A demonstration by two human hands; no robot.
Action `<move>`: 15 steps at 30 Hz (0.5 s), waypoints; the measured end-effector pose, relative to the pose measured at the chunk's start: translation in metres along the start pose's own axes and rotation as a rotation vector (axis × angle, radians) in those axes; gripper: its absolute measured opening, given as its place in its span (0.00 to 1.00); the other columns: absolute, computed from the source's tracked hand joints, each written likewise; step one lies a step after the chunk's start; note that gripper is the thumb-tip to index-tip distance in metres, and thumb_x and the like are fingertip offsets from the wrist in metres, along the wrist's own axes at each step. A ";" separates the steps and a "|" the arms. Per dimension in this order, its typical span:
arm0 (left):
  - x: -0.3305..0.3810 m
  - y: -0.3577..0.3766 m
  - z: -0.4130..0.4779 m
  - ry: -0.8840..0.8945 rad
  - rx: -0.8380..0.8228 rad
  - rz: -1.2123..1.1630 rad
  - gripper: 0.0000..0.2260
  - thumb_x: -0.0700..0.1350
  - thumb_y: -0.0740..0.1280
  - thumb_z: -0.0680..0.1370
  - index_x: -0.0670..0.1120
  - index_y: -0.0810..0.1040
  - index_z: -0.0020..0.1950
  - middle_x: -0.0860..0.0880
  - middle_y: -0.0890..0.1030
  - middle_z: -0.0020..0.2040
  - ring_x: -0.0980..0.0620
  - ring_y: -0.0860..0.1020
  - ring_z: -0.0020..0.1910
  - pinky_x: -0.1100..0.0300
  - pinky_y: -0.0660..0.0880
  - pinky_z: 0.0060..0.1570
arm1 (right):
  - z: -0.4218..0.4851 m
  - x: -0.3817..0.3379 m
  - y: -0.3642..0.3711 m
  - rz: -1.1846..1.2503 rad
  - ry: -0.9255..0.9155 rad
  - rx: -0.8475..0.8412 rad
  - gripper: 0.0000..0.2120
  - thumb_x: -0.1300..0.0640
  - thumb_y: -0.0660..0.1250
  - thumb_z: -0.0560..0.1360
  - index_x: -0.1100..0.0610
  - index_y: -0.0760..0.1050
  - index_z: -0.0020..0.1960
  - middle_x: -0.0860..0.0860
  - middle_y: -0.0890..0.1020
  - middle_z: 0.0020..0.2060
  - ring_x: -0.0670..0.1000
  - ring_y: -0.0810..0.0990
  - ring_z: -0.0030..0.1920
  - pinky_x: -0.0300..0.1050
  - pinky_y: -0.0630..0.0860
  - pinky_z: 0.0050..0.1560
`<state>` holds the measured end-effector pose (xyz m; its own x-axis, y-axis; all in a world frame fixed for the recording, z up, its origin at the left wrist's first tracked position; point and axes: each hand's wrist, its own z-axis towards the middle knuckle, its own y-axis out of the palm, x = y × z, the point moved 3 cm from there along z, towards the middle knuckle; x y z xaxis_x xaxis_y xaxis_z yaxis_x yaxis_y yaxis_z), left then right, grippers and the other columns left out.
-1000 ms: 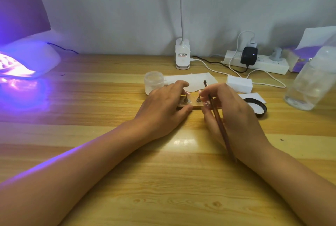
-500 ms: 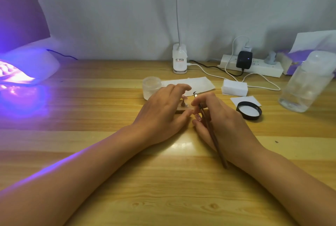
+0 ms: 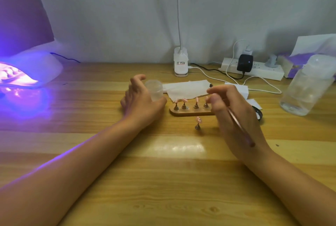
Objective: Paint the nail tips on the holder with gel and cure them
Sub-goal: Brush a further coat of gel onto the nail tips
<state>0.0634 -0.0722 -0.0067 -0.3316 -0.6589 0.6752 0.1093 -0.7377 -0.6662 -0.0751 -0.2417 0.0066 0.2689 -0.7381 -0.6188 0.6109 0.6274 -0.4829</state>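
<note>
A wooden holder lies at the table's middle with several metal pegs carrying pink nail tips. One more peg with a pink tip stands alone on the table just in front of the holder. My left hand curls round a small translucent gel jar to the holder's left. My right hand hovers over the holder's right end and pinches a thin brush, whose dark tip points up and away. The picture is blurred around both hands.
A lit UV curing lamp glows purple at the far left. A white tissue lies behind the holder. A desk-lamp base, a power strip with cables, a clear bottle and a black lid sit behind and to the right.
My left hand left the holder and went left to the jar. My right hand lifted back with the brush, uncovering the holder and the lone peg.
</note>
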 end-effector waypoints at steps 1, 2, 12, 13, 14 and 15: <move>-0.002 0.001 0.002 -0.027 -0.047 0.004 0.30 0.54 0.70 0.75 0.48 0.57 0.69 0.48 0.71 0.67 0.44 0.71 0.66 0.50 0.64 0.66 | 0.001 0.001 -0.002 0.045 0.021 0.048 0.14 0.42 0.53 0.80 0.47 0.68 0.59 0.41 0.79 0.45 0.41 0.79 0.45 0.41 0.77 0.43; -0.004 0.002 0.003 -0.035 -0.078 0.007 0.28 0.54 0.69 0.76 0.48 0.57 0.68 0.49 0.73 0.65 0.44 0.72 0.64 0.48 0.66 0.66 | 0.002 0.002 -0.004 0.084 0.035 0.097 0.12 0.44 0.54 0.81 0.48 0.66 0.60 0.43 0.78 0.43 0.42 0.79 0.42 0.39 0.76 0.41; 0.020 -0.014 -0.014 0.321 0.174 -0.245 0.29 0.58 0.74 0.65 0.49 0.60 0.54 0.51 0.67 0.50 0.50 0.71 0.50 0.59 0.73 0.46 | 0.000 -0.006 -0.015 0.191 0.020 0.233 0.08 0.55 0.61 0.82 0.52 0.72 0.60 0.44 0.80 0.50 0.41 0.79 0.52 0.37 0.76 0.52; 0.026 -0.014 -0.021 0.435 0.180 -0.200 0.29 0.59 0.72 0.65 0.49 0.59 0.53 0.51 0.66 0.49 0.50 0.70 0.48 0.57 0.72 0.44 | 0.000 -0.013 -0.017 0.200 -0.029 0.251 0.08 0.55 0.61 0.82 0.53 0.73 0.59 0.44 0.80 0.49 0.42 0.80 0.52 0.36 0.76 0.52; 0.031 -0.012 -0.027 0.546 0.177 -0.157 0.28 0.59 0.72 0.65 0.49 0.59 0.52 0.51 0.66 0.48 0.49 0.70 0.46 0.55 0.72 0.43 | -0.002 -0.020 -0.018 0.196 -0.096 0.259 0.08 0.54 0.60 0.82 0.53 0.74 0.58 0.44 0.80 0.48 0.43 0.80 0.51 0.36 0.75 0.51; 0.034 -0.010 -0.033 0.640 0.170 -0.123 0.27 0.59 0.72 0.65 0.49 0.59 0.51 0.51 0.67 0.47 0.49 0.69 0.44 0.53 0.71 0.42 | -0.004 -0.027 -0.017 0.188 -0.165 0.253 0.08 0.53 0.59 0.82 0.54 0.75 0.56 0.44 0.80 0.45 0.44 0.81 0.48 0.36 0.75 0.48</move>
<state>0.0201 -0.0826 0.0128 -0.8355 -0.3897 0.3874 0.1634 -0.8493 -0.5021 -0.0964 -0.2313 0.0293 0.4986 -0.6583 -0.5640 0.6987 0.6902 -0.1880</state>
